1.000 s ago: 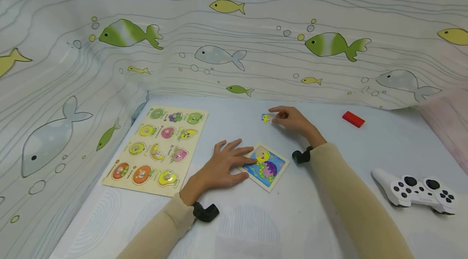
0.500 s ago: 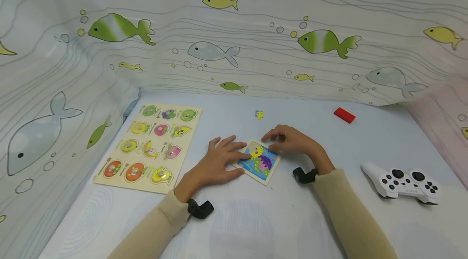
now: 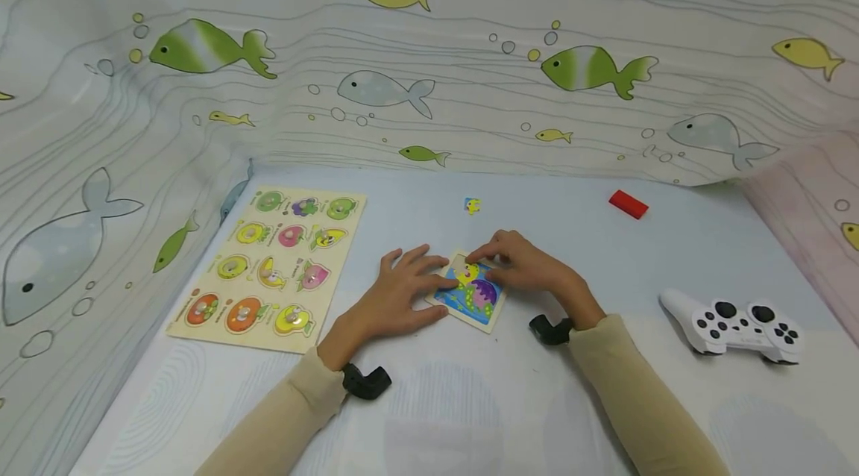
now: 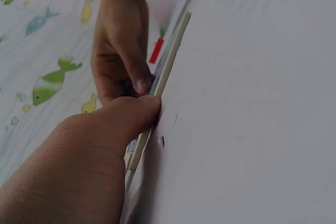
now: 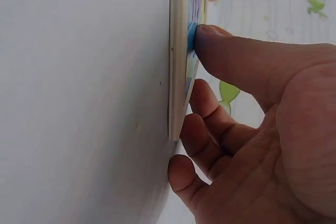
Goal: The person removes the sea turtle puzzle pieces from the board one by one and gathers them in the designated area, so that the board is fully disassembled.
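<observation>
A small framed jigsaw puzzle (image 3: 463, 303), with a yellow and purple cartoon animal on blue, lies turned on the table. Bare wood shows in its top corner. My left hand (image 3: 403, 293) rests at its left side with fingers spread, forefinger over the picture and thumb against the near edge. From the upper right, my right hand (image 3: 520, 261) grips at the picture with bent forefinger and thumb. In the right wrist view its thumb (image 5: 218, 43) presses on the blue part, the other fingers curled by the edge. A loose puzzle piece (image 3: 473, 205), yellow and blue, lies beyond the puzzle.
A wooden fruit peg board (image 3: 278, 286) lies on the left. Over on the right are a white game controller (image 3: 734, 327) and, farther back, a red block (image 3: 628, 204). Fish-printed cloth (image 3: 483, 51) rises behind the table. Both wrists wear black camera mounts (image 3: 367, 383).
My right hand has left the loose piece by the back and come down to the puzzle's upper right, forefinger now on the picture. The left hand stays on the puzzle. The whole view shifts slightly.
</observation>
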The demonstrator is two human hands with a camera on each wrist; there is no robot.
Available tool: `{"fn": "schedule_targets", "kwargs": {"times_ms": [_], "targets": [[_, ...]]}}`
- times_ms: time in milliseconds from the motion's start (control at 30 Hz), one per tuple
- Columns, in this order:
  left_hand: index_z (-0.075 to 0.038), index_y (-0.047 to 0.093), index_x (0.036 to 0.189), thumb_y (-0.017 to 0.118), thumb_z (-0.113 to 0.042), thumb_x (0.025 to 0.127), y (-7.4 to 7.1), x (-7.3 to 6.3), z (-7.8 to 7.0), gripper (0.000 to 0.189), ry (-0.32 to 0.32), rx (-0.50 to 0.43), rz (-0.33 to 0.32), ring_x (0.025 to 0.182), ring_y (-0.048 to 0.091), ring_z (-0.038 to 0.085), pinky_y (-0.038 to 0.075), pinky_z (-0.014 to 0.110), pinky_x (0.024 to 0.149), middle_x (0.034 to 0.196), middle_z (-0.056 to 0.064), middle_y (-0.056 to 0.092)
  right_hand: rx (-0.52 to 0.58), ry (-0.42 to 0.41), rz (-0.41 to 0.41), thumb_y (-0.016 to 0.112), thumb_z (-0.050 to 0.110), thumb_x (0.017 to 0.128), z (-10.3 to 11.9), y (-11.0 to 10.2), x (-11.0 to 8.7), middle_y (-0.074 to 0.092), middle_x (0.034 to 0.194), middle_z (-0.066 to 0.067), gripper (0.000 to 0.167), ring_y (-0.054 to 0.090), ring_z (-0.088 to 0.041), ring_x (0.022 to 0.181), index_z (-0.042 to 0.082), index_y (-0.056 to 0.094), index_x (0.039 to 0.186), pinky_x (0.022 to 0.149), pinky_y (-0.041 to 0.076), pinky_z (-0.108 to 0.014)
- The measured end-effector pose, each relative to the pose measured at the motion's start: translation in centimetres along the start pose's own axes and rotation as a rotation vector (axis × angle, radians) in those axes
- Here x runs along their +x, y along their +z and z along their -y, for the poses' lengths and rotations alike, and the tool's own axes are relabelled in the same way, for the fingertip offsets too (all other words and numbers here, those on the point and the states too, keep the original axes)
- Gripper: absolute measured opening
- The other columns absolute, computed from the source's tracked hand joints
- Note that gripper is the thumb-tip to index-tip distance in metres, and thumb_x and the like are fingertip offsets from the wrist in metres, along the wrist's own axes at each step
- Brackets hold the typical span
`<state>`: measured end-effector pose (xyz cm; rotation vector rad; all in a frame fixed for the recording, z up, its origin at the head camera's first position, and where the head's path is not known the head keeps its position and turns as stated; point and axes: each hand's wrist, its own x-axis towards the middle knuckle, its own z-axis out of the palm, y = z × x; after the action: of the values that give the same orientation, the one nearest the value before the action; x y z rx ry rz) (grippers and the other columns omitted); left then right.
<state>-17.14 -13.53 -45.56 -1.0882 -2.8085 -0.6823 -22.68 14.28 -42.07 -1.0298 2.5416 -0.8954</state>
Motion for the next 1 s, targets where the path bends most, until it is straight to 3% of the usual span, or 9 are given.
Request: {"fn": "schedule_targets", "kwargs": {"times_ms": [300, 600, 1000], "targets": [[-0.034, 0.072, 0.124, 0.067, -0.051, 0.092, -0.19, -0.11, -0.34, 0.036, -0.004, -0.023, -0.019, 0.155, 0.028, 0.038, 0.016, 0.069, 0.116, 0.160, 0.003, 0.045, -0.105, -0.032, -0.011, 0.063, 0.000, 0.092, 0.45, 0.51, 0.25, 0.062, 0.106, -0.011, 0.042, 0.043, -0.021, 0.089, 0.020, 0.073, 0.128, 0.075, 0.030, -0.033], [-0.035, 0.069, 0.127, 0.065, -0.052, 0.094, -0.01, -0.07, -0.49, 0.038, -0.026, -0.019, 0.018, 0.157, 0.024, 0.036, 0.013, 0.068, 0.118, 0.164, 0.001, 0.039, -0.061, 0.013, 0.012, 0.060, -0.001, 0.094, 0.84, 0.39, 0.00, 0.061, 0.106, -0.009, 0.040, 0.046, -0.024, 0.096, 0.020, 0.072, 0.126, 0.082, 0.032, -0.037], [-0.043, 0.050, 0.148, 0.049, -0.054, 0.100, 0.49, 0.08, -0.75, 0.050, 0.017, 0.107, 0.073, 0.156, 0.022, 0.039, 0.016, 0.070, 0.116, 0.167, 0.003, 0.033, 0.005, -0.082, -0.035, 0.060, -0.006, 0.090, 0.42, 0.73, -0.05, 0.064, 0.110, -0.009, 0.038, 0.049, -0.025, 0.102, 0.013, 0.070, 0.121, 0.087, 0.035, -0.036]]}}
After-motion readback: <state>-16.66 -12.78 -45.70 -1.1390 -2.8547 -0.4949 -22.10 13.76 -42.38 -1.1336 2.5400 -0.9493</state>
